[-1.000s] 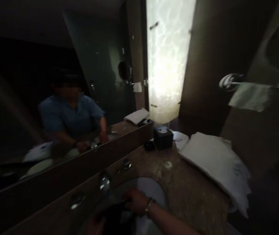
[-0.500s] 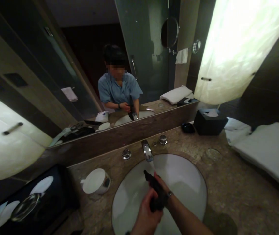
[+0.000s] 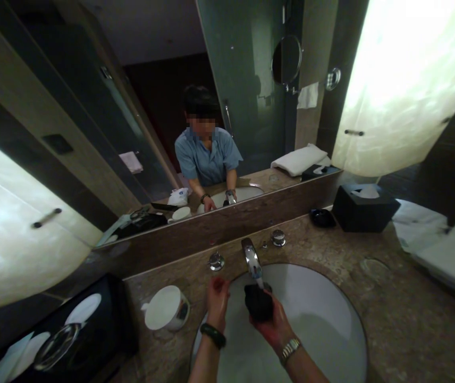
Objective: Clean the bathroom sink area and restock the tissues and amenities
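In the head view, the right hand point(image 3: 277, 327) grips a black lump point(image 3: 258, 303) in its fingers under the chrome faucet point(image 3: 252, 260), above the white basin point(image 3: 323, 314). The left hand point(image 3: 217, 300) is just beside, fingers loose and empty. A white cup point(image 3: 167, 308) stands on the marble bench point(image 3: 390, 303).

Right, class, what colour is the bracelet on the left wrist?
The bracelet is dark green, best seen in the head view.

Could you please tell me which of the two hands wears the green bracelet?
The left hand wears the dark green bracelet; the right hand, gripping a black object, has a metal band instead.
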Available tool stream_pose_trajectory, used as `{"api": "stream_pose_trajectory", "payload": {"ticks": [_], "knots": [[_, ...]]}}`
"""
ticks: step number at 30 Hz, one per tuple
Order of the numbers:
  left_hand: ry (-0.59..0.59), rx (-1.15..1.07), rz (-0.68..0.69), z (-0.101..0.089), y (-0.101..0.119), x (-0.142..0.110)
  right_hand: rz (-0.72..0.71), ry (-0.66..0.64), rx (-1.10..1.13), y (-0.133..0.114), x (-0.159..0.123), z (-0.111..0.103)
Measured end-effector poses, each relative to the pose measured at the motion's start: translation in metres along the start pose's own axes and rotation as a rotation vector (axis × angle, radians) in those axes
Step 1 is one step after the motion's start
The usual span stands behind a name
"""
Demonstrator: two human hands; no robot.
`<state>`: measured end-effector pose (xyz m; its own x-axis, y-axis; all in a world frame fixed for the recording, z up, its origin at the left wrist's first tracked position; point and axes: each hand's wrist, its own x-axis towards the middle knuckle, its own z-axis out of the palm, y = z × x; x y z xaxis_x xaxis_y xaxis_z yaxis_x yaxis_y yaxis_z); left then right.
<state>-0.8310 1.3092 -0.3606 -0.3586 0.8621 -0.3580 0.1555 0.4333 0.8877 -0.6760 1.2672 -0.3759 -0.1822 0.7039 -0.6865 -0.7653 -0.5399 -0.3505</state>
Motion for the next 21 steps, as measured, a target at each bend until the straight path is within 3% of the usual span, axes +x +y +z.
{"api": "stream_pose_trajectory", "payload": {"ticks": [3, 5, 9, 13, 18, 21], "knots": [[0.144, 0.294, 0.116, -0.009, 0.026, 0.035, -0.107, 0.043, 0.04, 0.0, 0.013, -0.004], [0.147, 0.471, 0.152, -0.003, 0.042, 0.056, -0.162, 0.018, -0.001, 0.002, 0.01, -0.011], [0.065, 0.727, 0.144, 0.009, 0.06, 0.078, -0.057, 0.0, 0.087, 0.01, -0.007, -0.032], [-0.081, 0.884, 0.25, 0.005, 0.062, 0.089, 0.035, -0.044, 0.234, 0.016, -0.016, -0.04], [-0.172, 0.994, 0.429, -0.002, 0.069, 0.1, 0.039, -0.071, 0.503, 0.001, -0.029, -0.016], [-0.133, 0.962, 0.441, -0.002, 0.062, 0.08, 0.105, -0.135, 0.619, -0.015, -0.054, 0.009]]}}
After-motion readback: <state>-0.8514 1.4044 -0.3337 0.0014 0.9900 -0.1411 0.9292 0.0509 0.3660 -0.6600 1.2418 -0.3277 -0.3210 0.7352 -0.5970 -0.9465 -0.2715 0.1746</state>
